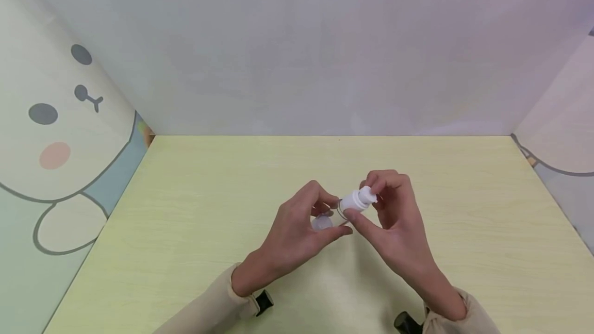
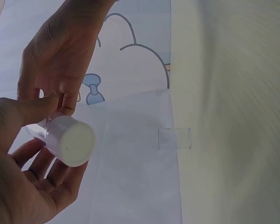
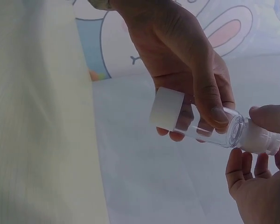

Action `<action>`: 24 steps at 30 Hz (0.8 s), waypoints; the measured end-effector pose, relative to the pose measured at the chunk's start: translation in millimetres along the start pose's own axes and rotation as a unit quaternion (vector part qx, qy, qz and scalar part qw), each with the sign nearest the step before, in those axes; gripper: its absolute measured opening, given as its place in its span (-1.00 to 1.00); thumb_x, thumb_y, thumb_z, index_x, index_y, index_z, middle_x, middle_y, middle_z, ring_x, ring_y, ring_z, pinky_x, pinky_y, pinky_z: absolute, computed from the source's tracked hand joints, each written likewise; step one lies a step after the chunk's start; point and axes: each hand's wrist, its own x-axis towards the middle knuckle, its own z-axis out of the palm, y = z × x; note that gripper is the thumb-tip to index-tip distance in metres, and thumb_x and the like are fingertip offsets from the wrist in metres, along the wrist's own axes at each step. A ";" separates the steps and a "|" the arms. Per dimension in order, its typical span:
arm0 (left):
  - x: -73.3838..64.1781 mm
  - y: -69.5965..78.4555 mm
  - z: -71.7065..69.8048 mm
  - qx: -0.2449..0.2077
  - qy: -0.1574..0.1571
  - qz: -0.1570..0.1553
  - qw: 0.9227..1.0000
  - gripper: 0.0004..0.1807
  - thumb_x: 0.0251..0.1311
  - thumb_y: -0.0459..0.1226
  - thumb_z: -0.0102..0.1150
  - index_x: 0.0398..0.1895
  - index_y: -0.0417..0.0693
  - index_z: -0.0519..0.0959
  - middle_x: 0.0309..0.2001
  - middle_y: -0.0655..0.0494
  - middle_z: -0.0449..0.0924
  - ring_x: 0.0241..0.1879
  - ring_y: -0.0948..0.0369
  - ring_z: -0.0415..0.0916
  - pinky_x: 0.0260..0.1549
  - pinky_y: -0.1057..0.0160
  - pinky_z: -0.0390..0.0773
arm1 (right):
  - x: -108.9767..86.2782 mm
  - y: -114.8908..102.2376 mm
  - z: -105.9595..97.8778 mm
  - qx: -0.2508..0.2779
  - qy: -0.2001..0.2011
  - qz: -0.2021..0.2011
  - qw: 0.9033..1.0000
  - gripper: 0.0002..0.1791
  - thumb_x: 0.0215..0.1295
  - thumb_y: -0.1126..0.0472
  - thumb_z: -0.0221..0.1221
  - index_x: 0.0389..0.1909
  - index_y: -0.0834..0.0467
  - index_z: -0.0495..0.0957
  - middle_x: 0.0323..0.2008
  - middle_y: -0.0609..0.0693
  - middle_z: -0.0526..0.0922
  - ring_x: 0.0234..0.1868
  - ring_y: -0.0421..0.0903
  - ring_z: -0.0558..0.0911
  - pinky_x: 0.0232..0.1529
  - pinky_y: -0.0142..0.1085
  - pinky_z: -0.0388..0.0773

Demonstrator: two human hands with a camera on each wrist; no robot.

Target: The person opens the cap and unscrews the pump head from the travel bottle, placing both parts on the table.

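Small clear bottle (image 1: 341, 214) with a white base and a white pump top (image 1: 362, 198), held in the air over the middle of the pale yellow desk (image 1: 185, 210), just above its surface, lying roughly sideways on the 8-to-2 o'clock line in the head view. Left hand (image 1: 297, 231): thumb and fingers curled round the clear body at its base end. Right hand (image 1: 394, 215): fingertips pinching the pump top at the bottle's 2 o'clock end. Handling, by judgement: light; the body looks like thin rigid plastic, though glass cannot be ruled out, so treat it as breakable. The smooth clear wall is likely slippery; the surer hold is round the body near the base with one hand and on the white collar with the other, not on the narrow pump head. Views: the head camera shows both hands and where the bottle sits over the desk, but fingers hide most of the body. The right wrist camera shows the transparent barrel (image 3: 210, 126) full length, the white base (image 3: 167, 109) and the collar join, and it appears empty. The left wrist camera shows the flat white base (image 2: 73, 141) end-on, plus a clear cylindrical object (image 2: 175, 139) lying near the desk's edge, which the head view does not show.
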 end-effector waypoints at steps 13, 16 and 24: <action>0.7 -0.2 0.0 -0.002 -0.002 -0.002 1.000 -0.48 -0.02 -0.28 0.66 -0.11 -0.06 0.47 -0.13 0.15 0.61 -0.21 0.22 0.68 -0.12 0.41 0.71 | 1.2 0.9 -2.5 0.009 -0.020 -0.028 0.999 -0.53 0.10 0.80 0.17 -0.03 0.56 0.21 0.03 0.12 0.45 0.06 -0.01 0.48 0.05 -0.42 0.62; 0.9 -0.2 0.1 -0.001 -0.001 -0.004 1.000 -0.48 -0.03 -0.28 0.66 -0.11 -0.06 0.47 -0.14 0.14 0.61 -0.22 0.25 0.67 -0.13 0.42 0.71 | 2.0 0.2 -3.6 0.013 -0.016 -0.035 0.999 -0.53 0.11 0.79 0.18 0.00 0.58 0.23 0.04 0.15 0.46 0.07 0.00 0.48 0.08 -0.41 0.63; 1.1 0.6 0.0 0.001 -0.008 -0.020 1.000 -0.49 0.00 -0.26 0.66 -0.12 -0.03 0.47 -0.14 0.17 0.61 -0.22 0.27 0.67 -0.14 0.44 0.69 | 1.2 -1.5 -5.4 0.013 0.012 -0.027 0.999 -0.49 0.11 0.81 0.16 0.09 0.56 0.29 0.16 0.19 0.45 0.17 0.02 0.49 0.17 -0.40 0.61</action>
